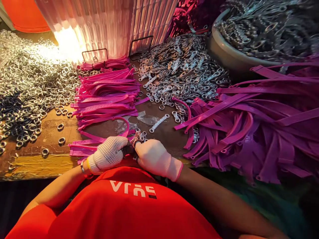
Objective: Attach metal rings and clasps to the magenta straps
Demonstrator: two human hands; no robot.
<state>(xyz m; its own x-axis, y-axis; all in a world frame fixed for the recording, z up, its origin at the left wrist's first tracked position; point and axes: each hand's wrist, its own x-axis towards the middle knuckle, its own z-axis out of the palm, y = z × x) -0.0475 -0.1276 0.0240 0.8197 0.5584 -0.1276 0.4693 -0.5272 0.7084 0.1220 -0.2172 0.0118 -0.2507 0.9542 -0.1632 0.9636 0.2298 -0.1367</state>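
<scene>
My left hand point(111, 153), in a white glove with dotted grip, is closed close to the table's front edge. Against it, my right hand point(155, 156) is closed too, in a plain white glove. Something dark point(129, 150) shows between the fingers, too covered to name. Shiny metal links point(140, 135) lie right at the right fingertips; whether they are gripped I cannot tell. A curved pink strap point(126, 123) runs down behind the left fingers. Pink straps point(107, 96) are stacked in front of my hands. One loose metal link point(159, 122) lies beyond the right hand.
Metal rings point(32, 83) are heaped at left. More metal links point(181, 69) form a pile at centre right. Purple-pink straps point(249, 122) hang over the edge at right. A tub point(216, 43) of metal parts stands behind them. A ribbed translucent panel point(99, 30) rises at the back.
</scene>
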